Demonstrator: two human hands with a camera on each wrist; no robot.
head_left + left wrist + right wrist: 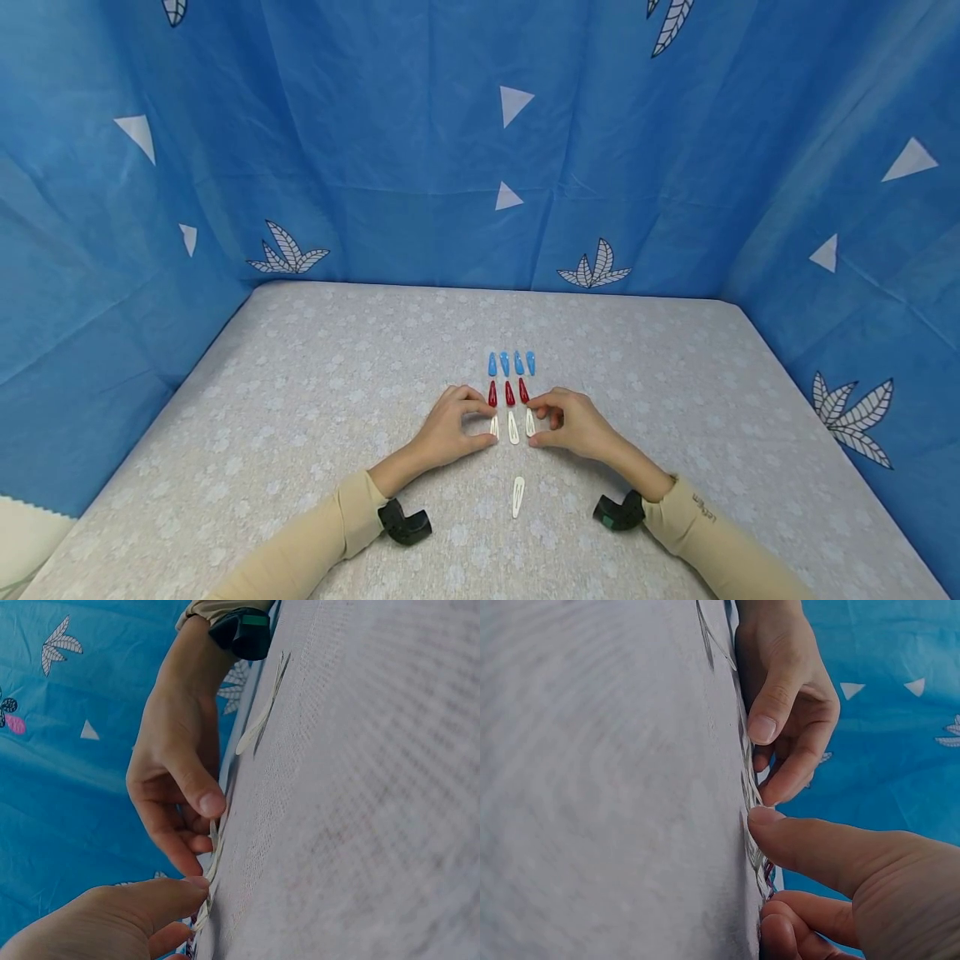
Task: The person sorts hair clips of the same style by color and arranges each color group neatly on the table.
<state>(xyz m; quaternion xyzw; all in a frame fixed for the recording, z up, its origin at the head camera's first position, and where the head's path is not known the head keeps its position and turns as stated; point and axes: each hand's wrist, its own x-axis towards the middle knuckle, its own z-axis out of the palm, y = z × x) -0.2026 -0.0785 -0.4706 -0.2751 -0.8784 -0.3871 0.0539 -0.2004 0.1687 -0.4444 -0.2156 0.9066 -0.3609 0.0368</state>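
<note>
Snap hair clips lie in rows on the table. My left hand point(448, 427) is at the left white hair clip point(494, 427), thumb at its near end and index finger at its far end. My right hand point(573, 423) pinches the right white hair clip point(530, 422) the same way. Between the hands lies a middle white hair clip point(513, 427), untouched. Another white hair clip point(518, 497) lies nearer, apart from the row. In the left wrist view, the left thumb point(176, 896) partly covers its clip. The right thumb point(802, 840) shows in the right wrist view.
Beyond the white row lie three red hair clips, one of them in the middle point(510, 393), then a row of several blue hair clips, one at the left point(492, 364). A pale floral cloth covers the table point(300, 375). Blue curtains point(420, 150) enclose its back and sides.
</note>
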